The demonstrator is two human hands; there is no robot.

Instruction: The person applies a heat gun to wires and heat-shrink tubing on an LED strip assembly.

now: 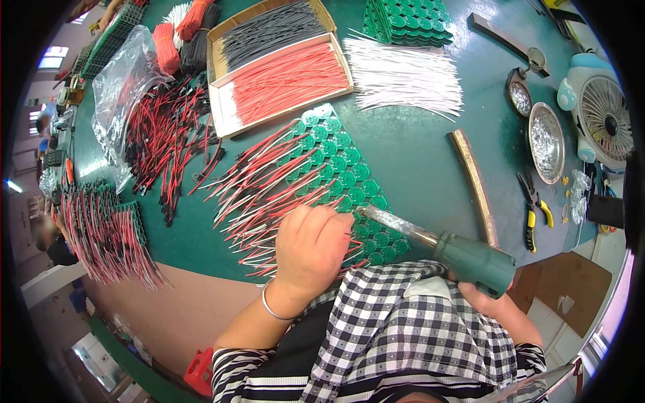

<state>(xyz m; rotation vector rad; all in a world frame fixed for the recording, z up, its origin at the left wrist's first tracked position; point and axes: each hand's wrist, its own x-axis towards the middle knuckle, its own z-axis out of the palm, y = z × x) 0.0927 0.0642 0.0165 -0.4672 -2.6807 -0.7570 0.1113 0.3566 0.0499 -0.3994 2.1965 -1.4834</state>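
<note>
My right hand (480, 297) is wrapped round the dark green handle of a soldering iron (403, 227). The iron's tip points left and rests at or just above a panel of round green circuit boards (346, 158). Close to that tip is my left hand (312, 245), its fingers closed; what they pinch is hidden from view. Red, white and black wires (265, 195) stick out from the panel's left side in rows and pass under my left hand. On the panel's right side, the round boards carry no visible wires.
Beyond the panel, a cardboard box (216, 101) holds red and black wires. White wires (406, 77) lie right of it, near stacked green panels (410, 23). Rightward are a metal bar (474, 188), pliers (532, 215), a metal dish (545, 144) and a fan (605, 114). A wired panel (107, 232) sits left.
</note>
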